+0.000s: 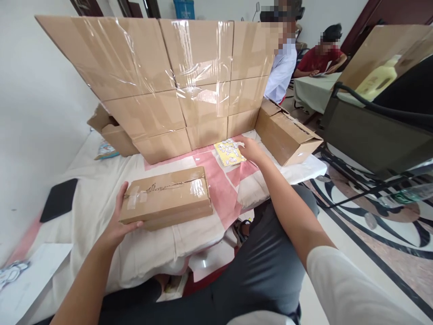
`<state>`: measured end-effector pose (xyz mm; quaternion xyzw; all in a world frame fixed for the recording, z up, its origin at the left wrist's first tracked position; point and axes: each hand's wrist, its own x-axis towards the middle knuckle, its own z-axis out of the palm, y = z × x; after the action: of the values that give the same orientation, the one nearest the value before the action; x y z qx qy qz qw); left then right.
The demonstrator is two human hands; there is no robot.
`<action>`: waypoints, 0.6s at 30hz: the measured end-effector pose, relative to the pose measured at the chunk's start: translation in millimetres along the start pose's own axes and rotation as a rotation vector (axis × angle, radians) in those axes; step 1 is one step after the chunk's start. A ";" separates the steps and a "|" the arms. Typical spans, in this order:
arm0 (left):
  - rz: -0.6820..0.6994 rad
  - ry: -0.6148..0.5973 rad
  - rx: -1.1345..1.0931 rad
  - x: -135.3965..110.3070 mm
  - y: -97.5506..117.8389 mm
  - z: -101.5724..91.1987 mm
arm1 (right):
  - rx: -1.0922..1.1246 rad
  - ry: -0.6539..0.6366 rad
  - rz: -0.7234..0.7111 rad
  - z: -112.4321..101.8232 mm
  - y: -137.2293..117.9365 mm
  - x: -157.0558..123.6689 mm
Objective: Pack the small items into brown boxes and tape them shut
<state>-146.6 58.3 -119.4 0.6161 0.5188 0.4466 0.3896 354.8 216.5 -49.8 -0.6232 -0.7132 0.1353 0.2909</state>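
A flat brown cardboard box (167,196), taped shut, lies on the cloth-covered table (101,212). My left hand (117,225) grips its near-left corner, thumb on top and fingers round the end. My right hand (252,150) reaches far forward to a yellow sheet (229,152) covered with several small white pieces. Its fingers rest curled at the sheet's right edge; whether they pinch anything is hidden.
A wall of taped cardboard boxes (176,81) stands behind the sheet. An open box (287,135) lies at the right, another (113,131) at the left. A black flat object (59,198) sits far left. Two people (304,54) sit beyond. A plastic bottle (402,196) lies on the floor.
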 end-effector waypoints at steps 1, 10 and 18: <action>-0.006 0.000 -0.002 -0.3 1.1 0.4 | -0.032 -0.018 0.020 3.2 1.6 3.6; 0.001 -0.021 -0.025 -1.5 4.3 0.5 | -0.092 -0.132 0.040 46.1 17.5 26.4; 0.006 -0.013 -0.020 -2.7 5.1 3.5 | -0.129 -0.167 0.045 62.9 22.2 33.1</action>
<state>-142.0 54.7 -116.0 0.6165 0.5100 0.4491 0.3978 334.3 263.4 -103.9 -0.6432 -0.7279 0.1472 0.1867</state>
